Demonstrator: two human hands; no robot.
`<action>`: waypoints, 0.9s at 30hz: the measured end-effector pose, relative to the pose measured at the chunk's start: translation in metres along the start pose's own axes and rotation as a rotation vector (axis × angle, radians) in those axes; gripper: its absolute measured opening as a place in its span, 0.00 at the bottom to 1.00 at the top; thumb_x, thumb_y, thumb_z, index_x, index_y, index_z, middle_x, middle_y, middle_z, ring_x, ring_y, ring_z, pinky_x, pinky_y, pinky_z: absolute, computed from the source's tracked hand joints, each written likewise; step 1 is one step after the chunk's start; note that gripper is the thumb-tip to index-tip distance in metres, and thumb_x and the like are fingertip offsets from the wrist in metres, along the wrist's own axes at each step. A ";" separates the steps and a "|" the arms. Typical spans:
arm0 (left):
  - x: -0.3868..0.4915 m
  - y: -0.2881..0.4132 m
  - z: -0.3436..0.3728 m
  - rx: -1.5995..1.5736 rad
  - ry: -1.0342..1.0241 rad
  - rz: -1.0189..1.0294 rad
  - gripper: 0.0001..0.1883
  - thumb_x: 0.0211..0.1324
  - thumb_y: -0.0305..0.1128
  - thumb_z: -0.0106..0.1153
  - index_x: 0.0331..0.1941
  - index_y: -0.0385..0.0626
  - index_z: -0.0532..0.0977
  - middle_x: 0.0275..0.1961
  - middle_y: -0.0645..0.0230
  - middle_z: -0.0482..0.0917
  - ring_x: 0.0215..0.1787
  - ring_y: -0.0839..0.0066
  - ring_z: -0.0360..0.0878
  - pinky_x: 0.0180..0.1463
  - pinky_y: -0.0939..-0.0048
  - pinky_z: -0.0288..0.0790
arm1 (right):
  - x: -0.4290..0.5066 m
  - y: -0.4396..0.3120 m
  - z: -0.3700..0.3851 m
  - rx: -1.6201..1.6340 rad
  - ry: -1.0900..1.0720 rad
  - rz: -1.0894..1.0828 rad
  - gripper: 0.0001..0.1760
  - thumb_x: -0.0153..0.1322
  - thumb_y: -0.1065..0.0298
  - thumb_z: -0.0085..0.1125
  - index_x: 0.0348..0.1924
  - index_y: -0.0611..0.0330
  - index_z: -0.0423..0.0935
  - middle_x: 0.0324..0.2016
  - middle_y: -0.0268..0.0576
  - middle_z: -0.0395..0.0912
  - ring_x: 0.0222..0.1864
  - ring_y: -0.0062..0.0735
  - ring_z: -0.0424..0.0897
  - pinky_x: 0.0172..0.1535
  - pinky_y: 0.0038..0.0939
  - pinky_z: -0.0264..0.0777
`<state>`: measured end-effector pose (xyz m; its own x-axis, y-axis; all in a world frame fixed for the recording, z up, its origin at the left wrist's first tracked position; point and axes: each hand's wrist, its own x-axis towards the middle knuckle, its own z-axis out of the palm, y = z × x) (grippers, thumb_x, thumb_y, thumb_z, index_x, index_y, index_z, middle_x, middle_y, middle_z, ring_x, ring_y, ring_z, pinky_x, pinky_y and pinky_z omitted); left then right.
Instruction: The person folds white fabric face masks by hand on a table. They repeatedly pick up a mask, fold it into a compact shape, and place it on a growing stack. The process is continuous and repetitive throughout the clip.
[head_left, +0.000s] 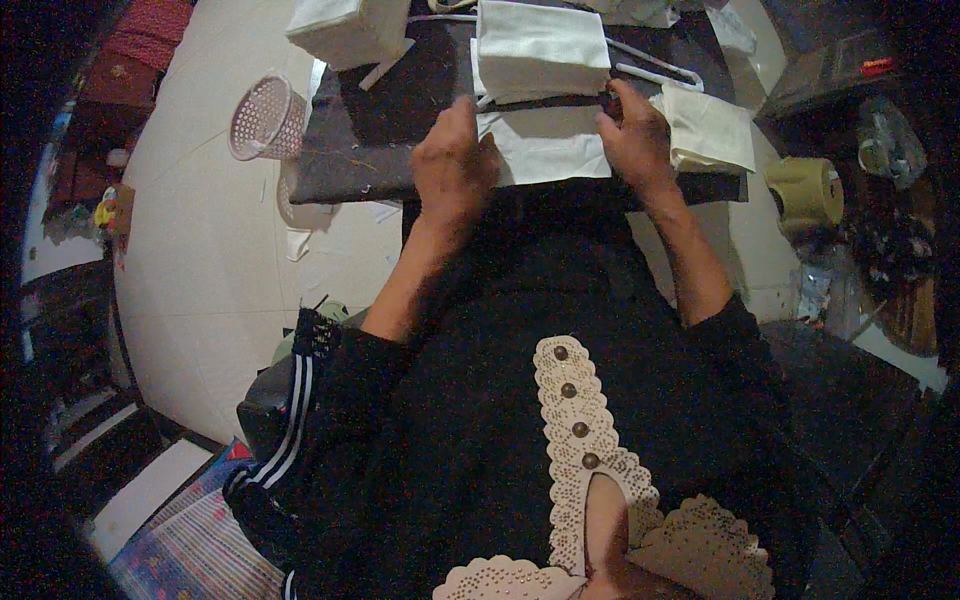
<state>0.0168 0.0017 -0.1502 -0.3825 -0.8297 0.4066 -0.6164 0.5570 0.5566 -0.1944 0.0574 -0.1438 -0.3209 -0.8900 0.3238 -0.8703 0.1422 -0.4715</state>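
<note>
My left hand (454, 161), slightly blurred, is over the near part of a dark low table (352, 169), its fingers curled beside the left edge of a white sheet (551, 161). The sheet lies flat, its near edge along the table's front. My right hand (637, 139) is at the sheet's far right corner, thumb and forefinger apart. Whether either hand pinches the sheet's edge cannot be made out. Just beyond the hands stands a thick block of stacked white cloth or paper (544, 52). A flatter cream stack (709, 127) lies right of my right hand.
Another white stack (349, 26) stands at the far left, near a white strip (386, 66). A bent pale strip (660, 71) lies right of the middle block. Left of the table is a pink perforated basket (266, 120). A yellow container (810, 191) sits at right.
</note>
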 end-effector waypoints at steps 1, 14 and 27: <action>-0.003 0.002 0.003 0.036 0.029 0.111 0.25 0.40 0.26 0.60 0.49 0.41 0.69 0.42 0.55 0.76 0.41 0.59 0.77 0.41 0.62 0.72 | -0.003 -0.002 0.000 -0.027 0.060 -0.065 0.19 0.59 0.72 0.57 0.44 0.64 0.71 0.34 0.50 0.75 0.35 0.47 0.76 0.39 0.37 0.71; 0.000 0.005 -0.011 0.247 0.034 0.120 0.44 0.44 0.61 0.56 0.54 0.32 0.63 0.59 0.46 0.61 0.63 0.51 0.56 0.63 0.48 0.49 | 0.016 -0.020 -0.031 -0.028 0.195 -0.328 0.07 0.62 0.76 0.55 0.34 0.63 0.73 0.30 0.47 0.74 0.34 0.45 0.76 0.37 0.36 0.69; 0.056 0.018 -0.004 0.228 -0.014 0.277 0.27 0.41 0.46 0.64 0.47 0.50 0.71 0.49 0.55 0.70 0.57 0.57 0.65 0.60 0.48 0.55 | 0.107 -0.064 -0.001 -0.404 -0.307 -0.682 0.11 0.54 0.61 0.58 0.23 0.60 0.76 0.27 0.50 0.78 0.31 0.49 0.78 0.35 0.44 0.73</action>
<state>-0.0127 -0.0343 -0.1149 -0.5645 -0.6500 0.5087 -0.6254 0.7390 0.2504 -0.1730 -0.0464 -0.0778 0.3875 -0.9068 0.1662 -0.9216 -0.3766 0.0942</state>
